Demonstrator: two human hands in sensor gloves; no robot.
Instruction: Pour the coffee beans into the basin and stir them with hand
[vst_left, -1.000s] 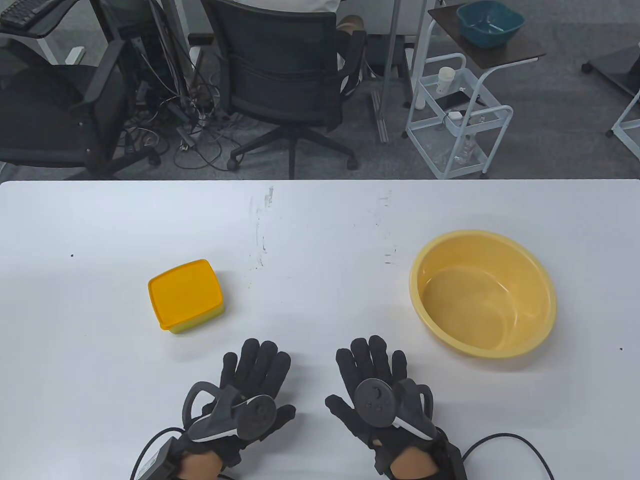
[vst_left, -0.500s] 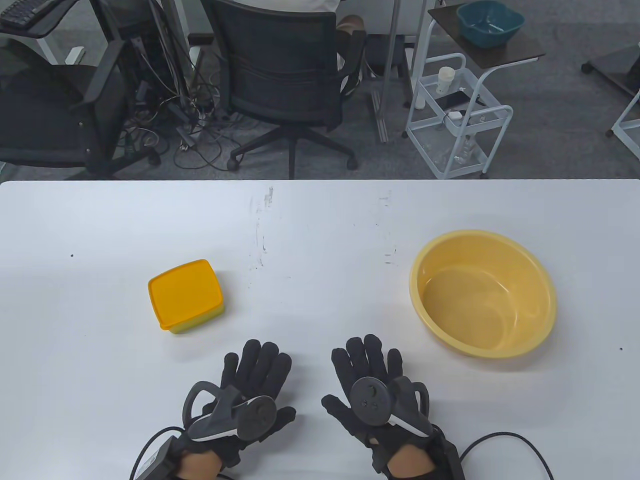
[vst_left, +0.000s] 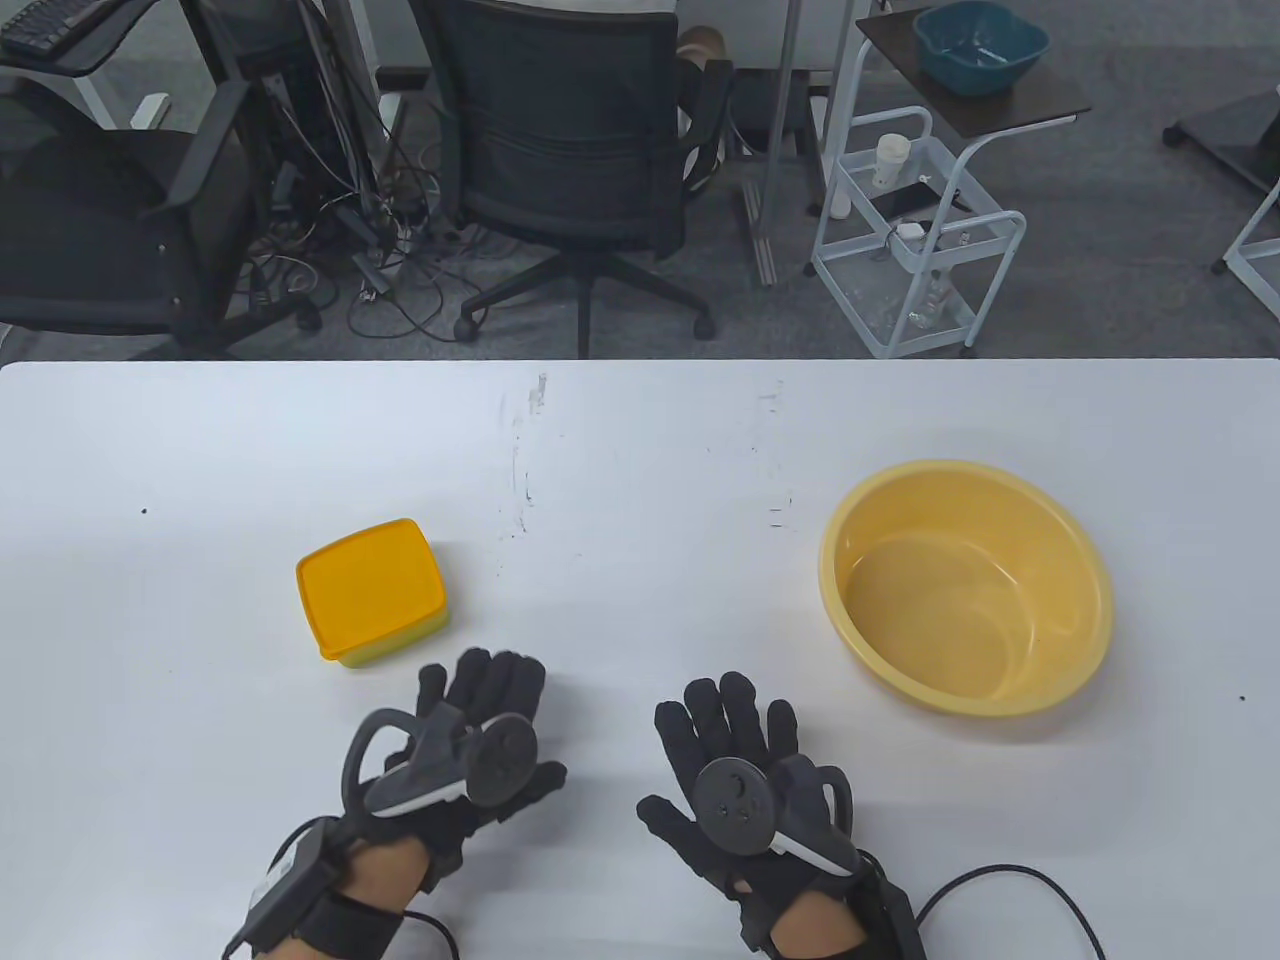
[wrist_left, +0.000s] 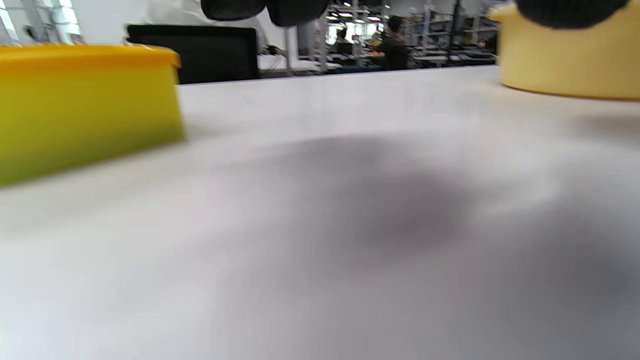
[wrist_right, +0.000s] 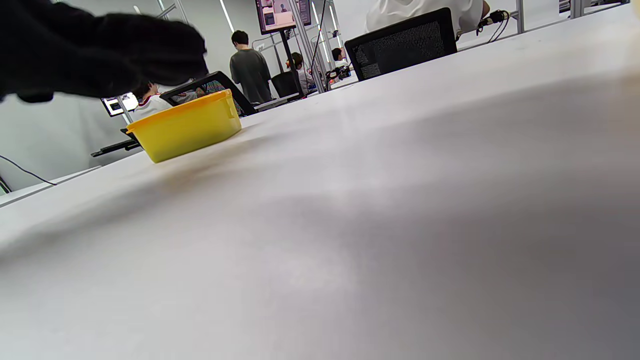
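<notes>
Hovering lower centre, left hand (vst_left: 480, 745) and right hand (vst_left: 735, 775) fingers relaxed, empty, lidded yellow box (vst_left: 370, 590) left, basin (vst_left: 1090, 610) right.

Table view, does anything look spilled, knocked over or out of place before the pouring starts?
Nothing stands out. The lidded yellow box sits upright and closed on the table, and the basin stands upright and empty, apart from it. No beans are spilled. The only blemishes are faint dark scuff marks on the tabletop.
</notes>
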